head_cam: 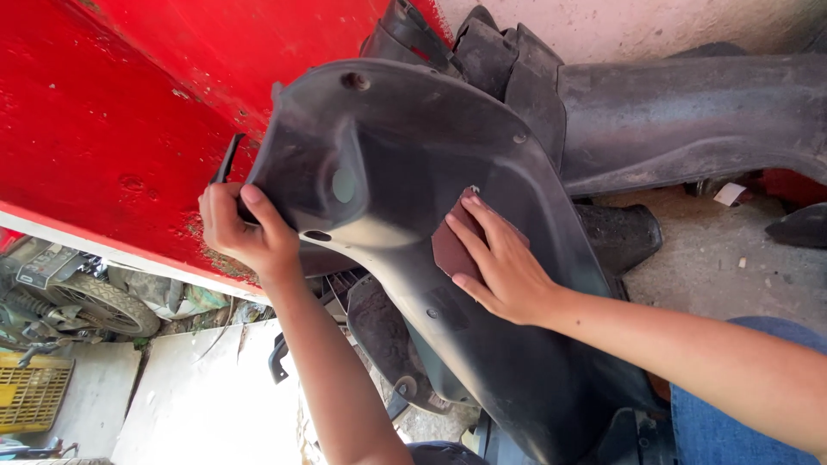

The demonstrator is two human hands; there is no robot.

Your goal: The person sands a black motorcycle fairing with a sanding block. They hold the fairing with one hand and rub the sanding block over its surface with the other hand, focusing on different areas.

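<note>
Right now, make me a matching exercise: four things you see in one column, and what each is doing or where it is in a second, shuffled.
1. left hand
2. right hand
3. sandpaper
4. yellow crate

A. bottom left corner, on the ground
B. grips the edge of the black plastic panel
C. reddish brown, under the fingers
D. pressed flat on the panel's face

Pairs: 1-B, 2-D, 3-C, 4-A

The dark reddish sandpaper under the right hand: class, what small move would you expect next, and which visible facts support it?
Probably a short stroke of the sandpaper along the black plastic panel. The right hand presses it flat with spread fingers, while the left hand grips the panel's edge to steady it. The panel looks dull and dusty around the paper, which suggests rubbing in progress.
</note>
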